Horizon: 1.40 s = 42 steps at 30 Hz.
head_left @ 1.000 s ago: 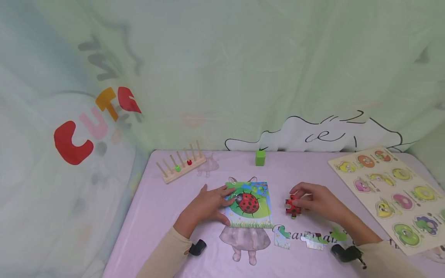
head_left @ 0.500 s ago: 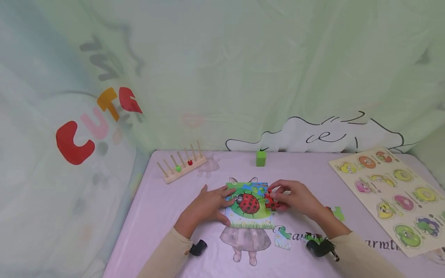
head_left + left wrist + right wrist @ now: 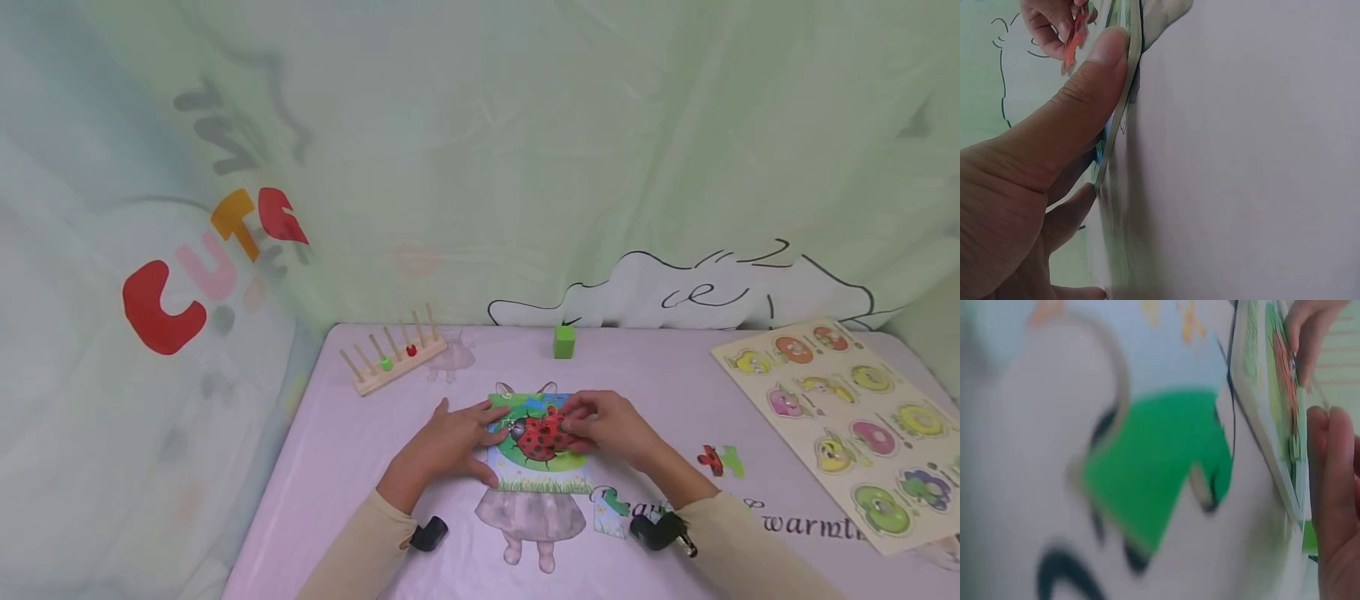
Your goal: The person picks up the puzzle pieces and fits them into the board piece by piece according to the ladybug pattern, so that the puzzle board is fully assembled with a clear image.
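A ladybug picture board (image 3: 543,481) lies on the table in the head view. My left hand (image 3: 452,442) rests on its left edge with fingers spread; in the left wrist view its thumb (image 3: 1094,78) lies along the board's edge. My right hand (image 3: 615,429) pinches a red, black-spotted jigsaw piece (image 3: 552,427) over the right part of the printed ladybug. That piece shows as a red blur (image 3: 1074,44) in the left wrist view. I cannot tell whether it touches the board.
Loose jigsaw pieces (image 3: 611,512) lie right of the board, one partly hidden by my right wrist camera (image 3: 656,531). A red-green piece (image 3: 723,461) lies farther right. Behind stand a pegged wooden rack (image 3: 401,367) and a green block (image 3: 564,342). A fruit puzzle board (image 3: 832,417) is at right.
My right hand has carried the red jigsaw piece leftward, from the table right of the board to over the ladybug picture. The left hand has stayed on the board's left edge.
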Tool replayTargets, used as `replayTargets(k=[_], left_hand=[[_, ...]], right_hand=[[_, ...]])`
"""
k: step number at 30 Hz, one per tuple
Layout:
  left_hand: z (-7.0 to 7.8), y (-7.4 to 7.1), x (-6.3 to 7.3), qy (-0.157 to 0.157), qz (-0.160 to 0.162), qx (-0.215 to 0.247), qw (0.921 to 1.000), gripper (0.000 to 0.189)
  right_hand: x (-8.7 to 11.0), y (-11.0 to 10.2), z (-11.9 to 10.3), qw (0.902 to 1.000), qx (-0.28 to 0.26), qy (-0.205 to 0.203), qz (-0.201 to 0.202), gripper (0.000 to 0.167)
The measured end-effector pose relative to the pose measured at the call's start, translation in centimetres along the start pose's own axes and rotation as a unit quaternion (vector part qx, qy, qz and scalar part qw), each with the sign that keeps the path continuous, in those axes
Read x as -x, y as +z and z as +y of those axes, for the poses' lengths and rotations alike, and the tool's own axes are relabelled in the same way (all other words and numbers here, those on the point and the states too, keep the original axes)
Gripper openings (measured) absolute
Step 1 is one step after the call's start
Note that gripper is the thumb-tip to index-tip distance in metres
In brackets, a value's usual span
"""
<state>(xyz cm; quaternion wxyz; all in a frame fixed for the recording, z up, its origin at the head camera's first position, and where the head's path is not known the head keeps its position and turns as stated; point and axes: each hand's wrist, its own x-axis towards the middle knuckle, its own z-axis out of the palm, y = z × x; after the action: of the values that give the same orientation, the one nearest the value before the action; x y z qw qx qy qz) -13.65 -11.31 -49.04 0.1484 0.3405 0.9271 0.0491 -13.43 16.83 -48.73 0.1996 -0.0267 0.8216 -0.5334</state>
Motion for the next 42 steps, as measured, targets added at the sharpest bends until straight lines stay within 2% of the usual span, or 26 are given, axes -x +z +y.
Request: replayTargets(k=[3,12,17,22,31,36,39,42], left_hand=[[0.0,0.0,0.0,0.001,-0.001,-0.001,1.0,0.084],[-0.1,0.1,0.0,0.001,0.0,-0.004,1.0,0.085],[-0.1,0.0,0.0,0.005,0.002,-0.007,1.0,0.083],[-0.2,0.2,0.0,0.006,0.004,-0.013,0.9999,0.083],[-0.2,0.1,-0.1,0.007,-0.001,-0.016,0.9999,0.084],[-0.2,0.0,-0.2,0.001,-0.01,0.008,0.9999,0.084],[-0.2,0.0,-0.2,-0.007,-0.006,0.031,0.9995,0.074],[0.1,0.2,-0.6,-0.019,0.025,0.042,0.9986,0.053]], right_hand=[[-0.2,0.7,-0.1,0.9999,-0.004,0.015,0.006,0.016],[-0.5,2.3,-0.4,0.9988,-0.012,0.045,0.018,0.016],[-0.7,3.0,-0.5,0.9977,0.013,0.056,0.036,0.014],[-0.8,3.4,-0.8,0.996,0.052,0.049,0.055,0.014],[-1.0,3.3,-1.4,0.99,0.107,0.056,0.073,0.017],[-1.3,3.2,-1.4,0.9865,0.126,0.076,0.072,0.02],[-1.4,3.2,-1.5,0.9847,0.134,0.087,0.069,0.022],[-1.5,3.2,-1.4,0.9816,0.157,0.085,0.067,0.023]])
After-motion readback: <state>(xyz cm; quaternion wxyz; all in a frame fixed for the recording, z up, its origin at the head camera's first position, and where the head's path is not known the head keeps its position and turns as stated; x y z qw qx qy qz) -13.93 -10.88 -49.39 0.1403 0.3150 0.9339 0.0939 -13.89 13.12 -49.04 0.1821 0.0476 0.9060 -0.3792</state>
